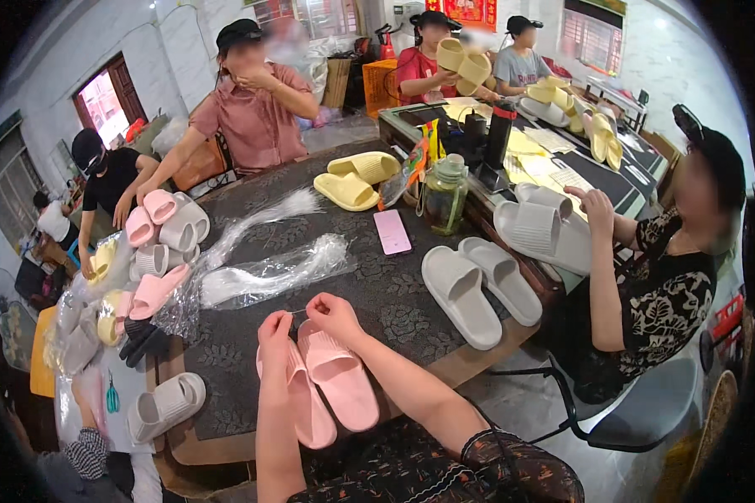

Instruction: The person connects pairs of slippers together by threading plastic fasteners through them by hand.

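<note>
A pair of pink slippers (341, 381) lies side by side at the near edge of the table, toes toward me. Above their far ends my left hand (275, 329) and my right hand (334, 316) are close together, fingers pinched. A thin strand (298, 312) spans the small gap between them; its ends are hidden in my fingers. Beyond my hands lies a clear plastic bag (281, 275) of white strands, with a looser bundle of white strands (270, 220) behind it.
Grey slippers (461, 295) stand right of me, beside a pink phone (392, 232) and a jar (446, 194). Yellow slippers (346, 191) lie farther back. Slippers pile up at the left, near a grey slipper (168, 406) and teal scissors (111, 392). Several people work around the tables.
</note>
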